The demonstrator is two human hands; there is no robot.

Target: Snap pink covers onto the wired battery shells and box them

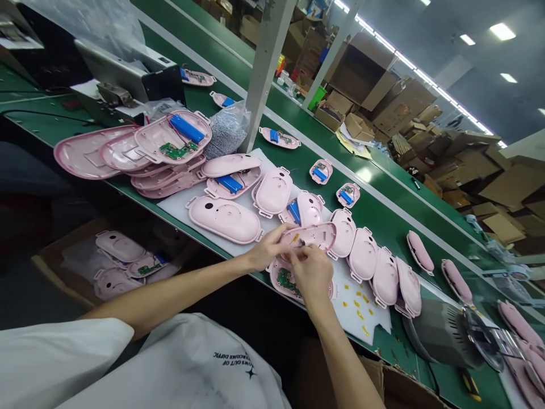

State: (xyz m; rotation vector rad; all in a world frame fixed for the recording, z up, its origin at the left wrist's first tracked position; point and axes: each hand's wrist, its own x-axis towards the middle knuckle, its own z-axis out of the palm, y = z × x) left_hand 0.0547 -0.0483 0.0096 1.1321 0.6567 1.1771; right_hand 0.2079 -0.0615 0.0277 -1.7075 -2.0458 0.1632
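My left hand (271, 248) grips the left end of a pink plastic shell half (321, 232), which is tilted so its hollow inside faces me. At the shell's inner face, the fingers of my right hand (313, 272) are pinched together; whatever lies between them is too small to make out. Directly below is another pink shell half (276, 276) with a green circuit board (286, 280) in it, partly covered by my right hand. Small yellow tape pieces (359, 312) are scattered on the white foam sheet (347, 326) to the right.
Pink shells (361, 254) line the foam on both sides. Stacked shells with a blue battery (187, 128) stand at left, near a bag of small grey parts (227, 133). A grey metal post (266, 68) rises behind. A box below holds shells (119, 245); a grey fan-like machine (443, 329) sits right.
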